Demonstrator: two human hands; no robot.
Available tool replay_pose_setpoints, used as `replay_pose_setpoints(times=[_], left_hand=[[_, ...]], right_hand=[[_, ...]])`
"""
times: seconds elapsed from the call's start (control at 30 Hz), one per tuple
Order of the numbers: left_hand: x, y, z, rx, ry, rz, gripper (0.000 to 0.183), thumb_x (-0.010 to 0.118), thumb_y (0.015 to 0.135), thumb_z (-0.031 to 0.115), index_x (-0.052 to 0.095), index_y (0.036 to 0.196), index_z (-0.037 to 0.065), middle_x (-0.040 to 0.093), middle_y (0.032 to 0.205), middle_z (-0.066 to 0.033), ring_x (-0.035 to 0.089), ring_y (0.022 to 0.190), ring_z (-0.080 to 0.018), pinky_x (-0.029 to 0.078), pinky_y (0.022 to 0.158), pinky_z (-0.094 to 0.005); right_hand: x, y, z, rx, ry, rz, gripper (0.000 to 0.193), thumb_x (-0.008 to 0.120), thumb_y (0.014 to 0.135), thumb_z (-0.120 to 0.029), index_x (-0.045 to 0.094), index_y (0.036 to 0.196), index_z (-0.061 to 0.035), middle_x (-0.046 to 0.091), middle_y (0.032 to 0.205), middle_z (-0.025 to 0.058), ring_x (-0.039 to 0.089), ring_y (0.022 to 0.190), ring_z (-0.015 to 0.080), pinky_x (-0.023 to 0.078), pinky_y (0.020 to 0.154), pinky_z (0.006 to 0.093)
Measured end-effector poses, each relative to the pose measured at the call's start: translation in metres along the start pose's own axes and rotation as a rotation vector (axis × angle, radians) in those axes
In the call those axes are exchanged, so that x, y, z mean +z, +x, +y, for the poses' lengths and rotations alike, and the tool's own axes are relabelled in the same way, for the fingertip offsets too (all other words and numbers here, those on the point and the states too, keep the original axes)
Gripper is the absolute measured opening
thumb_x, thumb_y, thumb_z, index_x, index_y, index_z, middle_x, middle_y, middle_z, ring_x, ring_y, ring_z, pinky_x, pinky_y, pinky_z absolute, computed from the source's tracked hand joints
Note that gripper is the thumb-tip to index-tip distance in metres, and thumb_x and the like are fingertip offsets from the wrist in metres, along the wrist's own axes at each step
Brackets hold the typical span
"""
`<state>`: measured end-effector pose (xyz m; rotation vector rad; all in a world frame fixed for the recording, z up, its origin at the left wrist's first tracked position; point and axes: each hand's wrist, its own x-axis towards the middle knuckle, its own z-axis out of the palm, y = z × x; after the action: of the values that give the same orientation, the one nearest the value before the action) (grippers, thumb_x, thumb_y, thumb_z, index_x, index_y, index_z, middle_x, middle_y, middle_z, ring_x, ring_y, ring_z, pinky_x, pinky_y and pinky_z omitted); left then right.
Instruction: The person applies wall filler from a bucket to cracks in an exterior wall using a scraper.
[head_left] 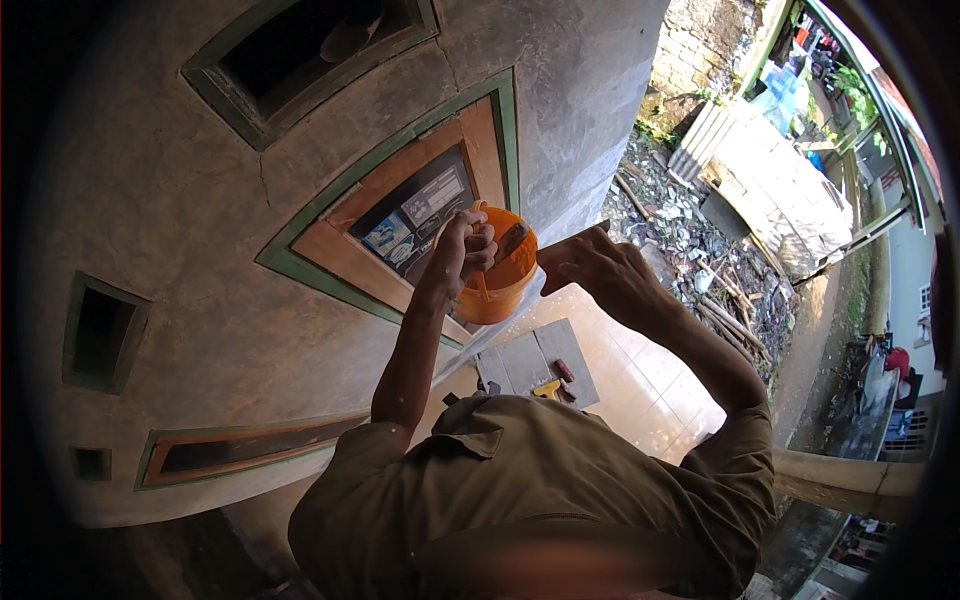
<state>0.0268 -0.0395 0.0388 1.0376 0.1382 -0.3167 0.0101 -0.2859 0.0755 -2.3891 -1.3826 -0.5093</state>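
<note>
An orange plastic bucket hangs in front of me, beside the grey wall. My left hand is closed on its rim and handle. Out of the bucket's mouth leans a tool with a brownish handle, close to my left fingers; its lower end is hidden inside. Orange colour coats the bucket's inner wall. To the right of the bucket, my right hand is raised with the wrist bent. Its thumb and forefinger stretch apart toward the bucket, and I see nothing held in them.
Below the bucket stands a grey board-topped bench bearing a yellow tool and a dark red object. The rough wall has a green-framed window. Beyond the tiled floor lie rubble and sticks.
</note>
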Motion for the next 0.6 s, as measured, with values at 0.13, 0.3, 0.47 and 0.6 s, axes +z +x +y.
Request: replay_pose_setpoints(times=[0.13, 0.3, 0.47, 0.6], left_hand=[[0.001, 0.001, 0.002, 0.010, 0.029, 0.001, 0.020, 0.045, 0.085, 0.027, 0.033, 0.078, 0.013, 0.031, 0.056, 0.0038, 0.025, 0.040, -0.0049, 0.024, 0.038, -0.0187], [-0.001, 0.000, 0.001, -0.005, 0.053, -0.050, 0.020, 0.046, 0.085, 0.027, 0.033, 0.076, 0.014, 0.029, 0.055, 0.0045, 0.025, 0.039, -0.0046, 0.023, 0.037, -0.0190], [0.004, -0.006, 0.001, -0.001, 0.063, -0.012, 0.022, 0.047, 0.084, 0.030, 0.034, 0.077, 0.014, 0.027, 0.055, 0.0052, 0.024, 0.039, -0.0042, 0.022, 0.036, -0.0189], [0.004, -0.017, -0.001, -0.006, 0.055, -0.028, 0.022, 0.048, 0.083, 0.031, 0.037, 0.079, 0.014, 0.026, 0.055, 0.0055, 0.024, 0.039, -0.0038, 0.022, 0.036, -0.0182]], right_hand=[[-0.030, -0.007, 0.007, 0.196, -0.062, -0.183, 0.014, 0.058, 0.077, -0.012, 0.066, 0.088, -0.0143, 0.052, 0.083, 0.0007, 0.050, 0.082, 0.0165, 0.046, 0.061, 0.0292], [-0.016, -0.013, 0.027, 0.365, 0.188, -0.007, 0.012, 0.057, 0.083, -0.009, 0.066, 0.091, -0.0073, 0.060, 0.082, 0.0047, 0.061, 0.068, 0.0184, 0.050, 0.053, 0.0299], [0.021, -0.017, 0.026, 0.877, 1.141, 0.173, 0.025, 0.054, 0.089, -0.014, 0.059, 0.096, 0.0093, 0.064, 0.082, 0.0149, 0.064, 0.065, 0.0175, 0.051, 0.043, 0.0260], [0.056, -0.028, 0.012, 0.838, 1.308, 0.368, 0.024, 0.057, 0.087, -0.012, 0.059, 0.098, 0.0093, 0.064, 0.084, 0.0148, 0.065, 0.069, 0.0195, 0.055, 0.050, 0.0277]])
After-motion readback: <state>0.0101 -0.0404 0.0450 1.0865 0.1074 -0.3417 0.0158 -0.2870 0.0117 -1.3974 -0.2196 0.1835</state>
